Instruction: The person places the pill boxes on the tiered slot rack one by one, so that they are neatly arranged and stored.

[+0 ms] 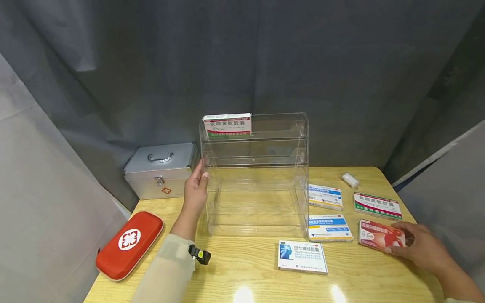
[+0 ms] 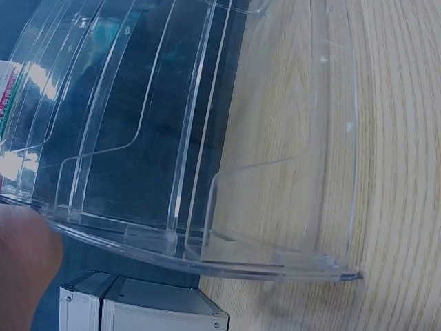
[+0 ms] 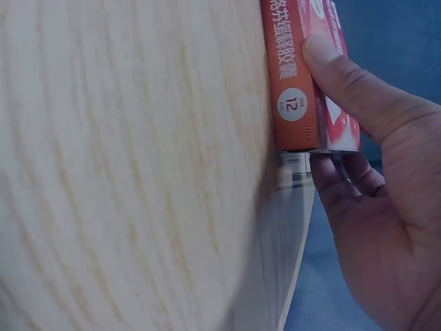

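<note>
Pinching red, rectangular cardboard medicine box (image 1: 378, 235) by its right end with right hand (image 1: 422, 247), at right side of pale wood-grain table (image 1: 235, 256). Finding box just left of that hand, well apart from left hand (image 1: 195, 186). Running lengthwise roughly left to right, pointing free end toward clear plastic tiered rack (image 1: 254, 161). Touching rack's left side with left hand; being unable to tell whether gripping.
</note>
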{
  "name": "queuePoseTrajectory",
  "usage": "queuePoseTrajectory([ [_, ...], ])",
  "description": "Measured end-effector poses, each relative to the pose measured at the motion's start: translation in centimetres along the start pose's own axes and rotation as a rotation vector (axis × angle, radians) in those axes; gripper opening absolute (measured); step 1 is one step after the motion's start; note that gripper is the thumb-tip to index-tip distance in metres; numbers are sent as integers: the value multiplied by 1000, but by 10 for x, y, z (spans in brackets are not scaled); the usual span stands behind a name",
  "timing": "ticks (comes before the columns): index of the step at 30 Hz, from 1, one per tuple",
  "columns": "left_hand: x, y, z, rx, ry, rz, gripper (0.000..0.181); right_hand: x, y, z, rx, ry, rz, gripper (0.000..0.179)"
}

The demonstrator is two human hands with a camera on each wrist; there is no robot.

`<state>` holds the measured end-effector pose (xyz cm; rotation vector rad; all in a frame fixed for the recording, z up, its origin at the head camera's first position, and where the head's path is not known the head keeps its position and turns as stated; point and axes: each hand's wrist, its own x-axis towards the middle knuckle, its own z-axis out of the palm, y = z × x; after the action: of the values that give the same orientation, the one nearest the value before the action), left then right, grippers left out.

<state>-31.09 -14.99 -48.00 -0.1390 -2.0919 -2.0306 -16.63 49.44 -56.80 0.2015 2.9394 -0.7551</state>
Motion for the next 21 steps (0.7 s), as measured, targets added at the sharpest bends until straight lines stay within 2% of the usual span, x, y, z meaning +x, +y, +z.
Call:
queuePoseTrajectory([
  [4,-1,1,0,-1,2,-1,58,0,1,-3,46,43,27,83],
  [9,-1,1,-1,14,2,-6,58,-7,2,-5,196,122,47,52],
  [15,-1,-2,-1,15,-1,-2,57,-12,1,-12,314,182,60,44],
  [20,-1,-1,-1,6,3,-8,57,-9,-24,-29,471,312,39,20],
  [21,-1,-1,-1,3,3,-9,57,-8,-32,-33,536,331,22,13],
])
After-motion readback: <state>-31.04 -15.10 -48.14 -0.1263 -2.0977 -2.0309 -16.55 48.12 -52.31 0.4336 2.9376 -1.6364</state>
